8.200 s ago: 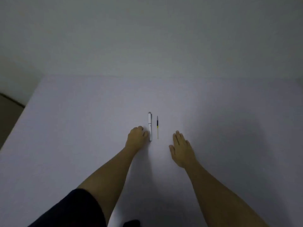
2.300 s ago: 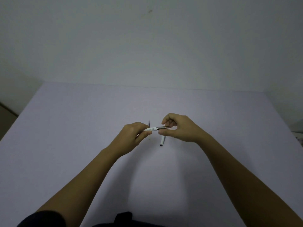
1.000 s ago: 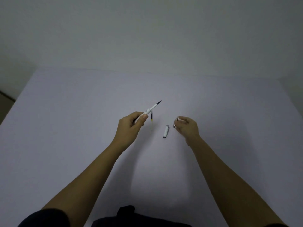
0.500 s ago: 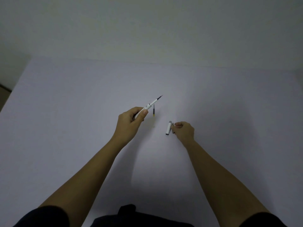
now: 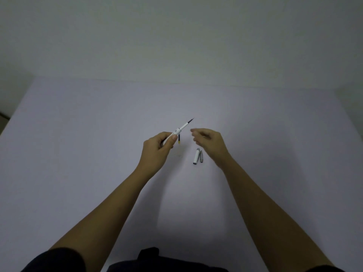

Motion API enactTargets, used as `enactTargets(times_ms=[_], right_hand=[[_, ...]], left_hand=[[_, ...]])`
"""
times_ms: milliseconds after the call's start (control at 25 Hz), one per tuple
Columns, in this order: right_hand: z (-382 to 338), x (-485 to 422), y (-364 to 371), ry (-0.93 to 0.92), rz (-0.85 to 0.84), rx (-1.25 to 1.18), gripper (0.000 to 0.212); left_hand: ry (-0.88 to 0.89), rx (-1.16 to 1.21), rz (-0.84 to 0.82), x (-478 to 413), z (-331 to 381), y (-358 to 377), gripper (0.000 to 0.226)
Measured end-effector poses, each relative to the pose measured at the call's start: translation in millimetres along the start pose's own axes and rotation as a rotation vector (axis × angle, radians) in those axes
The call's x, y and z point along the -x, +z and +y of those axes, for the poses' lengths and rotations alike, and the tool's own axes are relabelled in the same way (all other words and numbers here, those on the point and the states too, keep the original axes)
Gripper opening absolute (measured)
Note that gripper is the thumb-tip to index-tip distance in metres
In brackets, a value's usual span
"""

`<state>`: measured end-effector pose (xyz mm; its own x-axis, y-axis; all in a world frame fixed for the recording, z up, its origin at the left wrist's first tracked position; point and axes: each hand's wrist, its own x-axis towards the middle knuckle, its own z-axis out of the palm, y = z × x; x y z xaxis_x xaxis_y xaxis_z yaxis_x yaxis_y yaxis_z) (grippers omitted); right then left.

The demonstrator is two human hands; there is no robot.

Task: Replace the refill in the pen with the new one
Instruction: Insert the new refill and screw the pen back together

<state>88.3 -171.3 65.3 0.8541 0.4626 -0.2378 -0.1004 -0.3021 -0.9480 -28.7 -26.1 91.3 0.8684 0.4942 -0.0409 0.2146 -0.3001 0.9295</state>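
A: Where do my hands stand?

B: My left hand (image 5: 157,149) is closed round the pen barrel (image 5: 170,136), old refill (image 5: 186,124) poking out. My right hand (image 5: 209,143) hovers half-open, empty.

A: Next step?

B: Drawing out the old one, I judge: pinch that tip, pull straight. New refill (image 5: 179,138) lies behind the barrel; cap (image 5: 196,156) and grey tip piece (image 5: 201,156) rest on the pale surface (image 5: 78,144), plain wall (image 5: 176,36) beyond.

A pale lavender-grey table (image 5: 82,146) fills the lower two thirds of the view, its far edge running straight across towards twelve o'clock. Behind it rises a plain, unmarked off-white wall (image 5: 176,36). At nine o'clock, past the table's left edge, a sliver of darker brownish floor (image 5: 3,116) shows. The light is dim and even, with soft shadows
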Motion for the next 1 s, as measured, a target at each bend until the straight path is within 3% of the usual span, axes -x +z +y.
enactTargets(times_ms=[80,160,280,400,520,600,720,1000], right_hand=[[-18.2,7.8,6.1,-0.041,-0.146,-0.103,0.011],[-29.0,8.2,10.1,-0.065,-0.163,-0.164,0.011],[-29.5,8.9,14.8,-0.041,-0.060,-0.328,0.012],[-32.5,-32.6,24.2,0.070,0.036,-0.567,0.015],[-24.1,-48.0,17.3,0.121,0.153,-0.624,0.023],[4.8,-90.9,43.4,0.275,0.165,-0.563,0.026],[29.7,-87.7,47.1,0.346,0.181,-0.253,0.028],[46.6,-90.0,49.9,0.267,0.184,0.350,0.020]], left_hand=[[0.020,-0.030,0.012,2.4,2.3,3.8,0.018],[0.054,-0.063,0.010,4.0,2.8,7.4,0.016],[0.084,-0.101,0.004,10.8,-0.1,8.0,0.016],[0.007,-0.126,0.021,-13.8,-21.4,-1.8,0.014],[-0.011,-0.129,0.029,-10.1,-26.0,-10.3,0.017],[-0.125,-0.150,0.053,-42.6,-56.6,-16.8,0.018],[-0.130,-0.133,0.071,-41.6,-53.2,-20.9,0.018],[-0.075,-0.114,0.078,-47.6,-34.4,-11.2,0.018]])
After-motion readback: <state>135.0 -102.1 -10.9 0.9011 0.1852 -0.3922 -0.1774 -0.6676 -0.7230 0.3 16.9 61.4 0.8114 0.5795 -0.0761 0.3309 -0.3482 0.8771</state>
